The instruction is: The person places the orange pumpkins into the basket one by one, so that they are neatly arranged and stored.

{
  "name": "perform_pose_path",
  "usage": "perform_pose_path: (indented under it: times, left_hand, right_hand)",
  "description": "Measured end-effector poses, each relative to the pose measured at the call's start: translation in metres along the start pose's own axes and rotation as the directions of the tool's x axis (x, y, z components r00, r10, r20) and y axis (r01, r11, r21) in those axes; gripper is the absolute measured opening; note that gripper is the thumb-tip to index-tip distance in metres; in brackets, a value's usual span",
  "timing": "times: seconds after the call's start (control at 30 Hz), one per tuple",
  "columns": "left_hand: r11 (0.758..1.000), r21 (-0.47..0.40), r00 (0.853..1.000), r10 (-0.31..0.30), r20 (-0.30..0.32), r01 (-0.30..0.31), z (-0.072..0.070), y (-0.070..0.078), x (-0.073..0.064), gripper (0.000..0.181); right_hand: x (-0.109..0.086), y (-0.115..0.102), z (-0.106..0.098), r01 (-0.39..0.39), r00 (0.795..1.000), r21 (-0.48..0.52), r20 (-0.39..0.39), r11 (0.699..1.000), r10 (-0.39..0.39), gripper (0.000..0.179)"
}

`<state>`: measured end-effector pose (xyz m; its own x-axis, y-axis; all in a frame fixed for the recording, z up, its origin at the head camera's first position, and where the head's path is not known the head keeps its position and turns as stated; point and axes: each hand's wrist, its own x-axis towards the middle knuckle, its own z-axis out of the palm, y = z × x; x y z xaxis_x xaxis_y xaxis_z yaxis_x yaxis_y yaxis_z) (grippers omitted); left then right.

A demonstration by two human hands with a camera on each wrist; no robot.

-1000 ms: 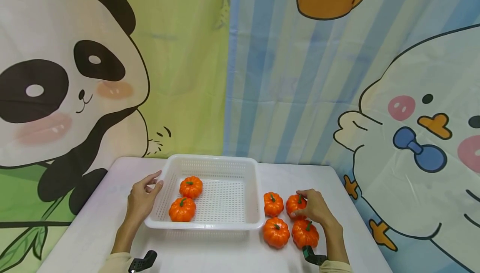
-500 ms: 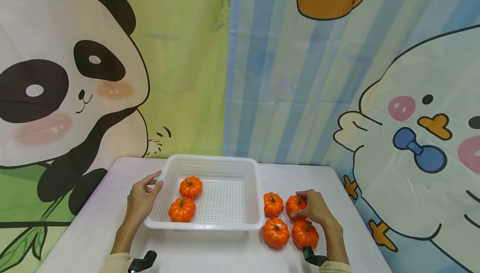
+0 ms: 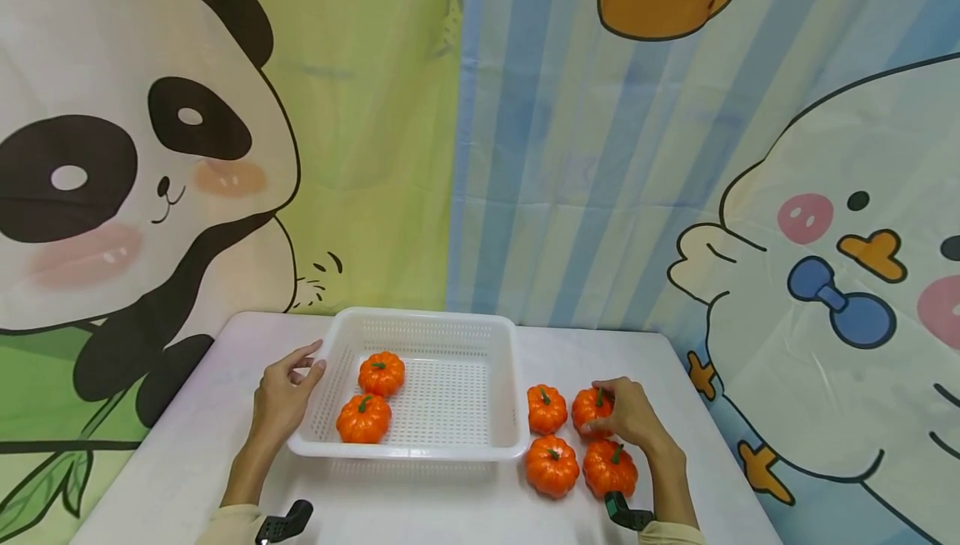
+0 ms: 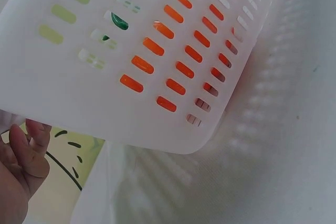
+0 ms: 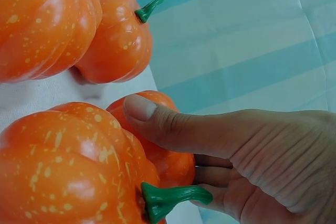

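Note:
My right hand [image 3: 630, 413] grips the back-right orange toy pumpkin [image 3: 587, 408], thumb across its near side in the right wrist view; the other fingers are largely hidden. A larger-looking pumpkin [image 5: 73, 161] with a green stem stands in front of it there. Over on the left, my left hand [image 3: 283, 391] holds the left rim of a white plastic basket [image 3: 420, 452], its fingertips partly hidden by the rim in the left wrist view. Two pumpkins lie inside the basket's left half, one [image 3: 382, 373] behind the other [image 3: 363, 419].
Right of the basket, a pumpkin [image 3: 547, 408] stands close to its wall, with another [image 3: 552, 466] in front. The fourth of this cluster, a pumpkin [image 3: 611, 468], sits below my right hand. A white table [image 3: 420, 503] bears everything, and a cartoon curtain [image 3: 540, 153] hangs behind.

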<state>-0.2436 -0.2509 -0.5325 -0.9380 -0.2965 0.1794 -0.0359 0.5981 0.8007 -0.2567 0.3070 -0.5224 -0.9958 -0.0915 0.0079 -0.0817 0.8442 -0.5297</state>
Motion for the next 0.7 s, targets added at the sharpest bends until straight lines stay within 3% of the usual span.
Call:
perform_pose_path:
  times: [0.43,0.7]
  left_hand:
    - [1.000,-0.010,1.000,-0.002,0.004,0.002,-0.0008,0.0024,0.0003,0.048]
    - [0.999,-0.005,0.999,0.033,-0.009,-0.033,-0.0012,0.0005,-0.0011,0.047]
  right_hand:
    - [0.0021,-0.0048,-0.0062,0.020,1.000,-0.012,0.002,1.000,-0.020,0.077]
    - [0.0048,-0.0020,-0.0057,0.037,0.999,-0.020,0.005,0.999,-0.037,0.077]
